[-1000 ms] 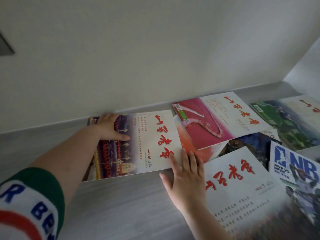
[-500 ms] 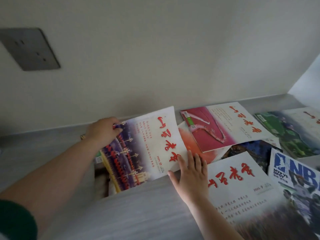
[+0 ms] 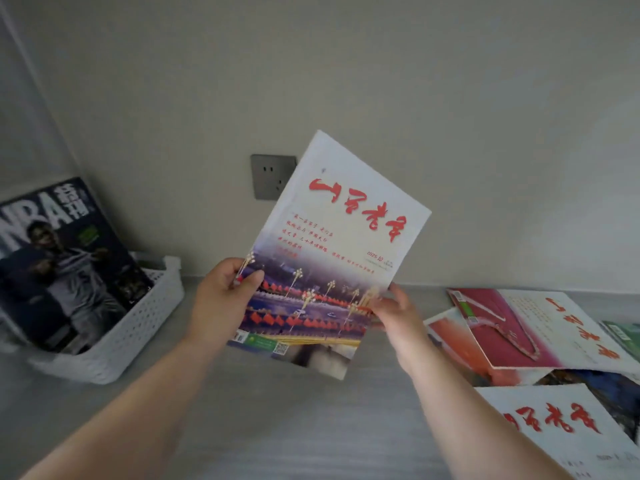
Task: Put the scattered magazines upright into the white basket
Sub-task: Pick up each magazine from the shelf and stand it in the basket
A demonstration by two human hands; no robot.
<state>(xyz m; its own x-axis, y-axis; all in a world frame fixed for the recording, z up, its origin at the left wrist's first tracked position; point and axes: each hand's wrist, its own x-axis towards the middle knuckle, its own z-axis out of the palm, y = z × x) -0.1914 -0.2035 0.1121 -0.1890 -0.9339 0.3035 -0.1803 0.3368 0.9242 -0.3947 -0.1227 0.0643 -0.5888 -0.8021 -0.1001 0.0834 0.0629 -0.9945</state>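
Grey counter (image 3: 277, 427), plain wall | left hand (image 3: 221, 303) and right hand (image 3: 398, 317) both pinch one magazine (image 3: 339, 237), held up | white basket (image 3: 138, 327), left of the hands, has one NBA magazine (image 3: 65, 265) standing | flat magazines (image 3: 540, 327) wait right of the hands.

Socket (image 3: 270, 176) half hidden, green magazine (image 3: 625, 336) seemingly cropped
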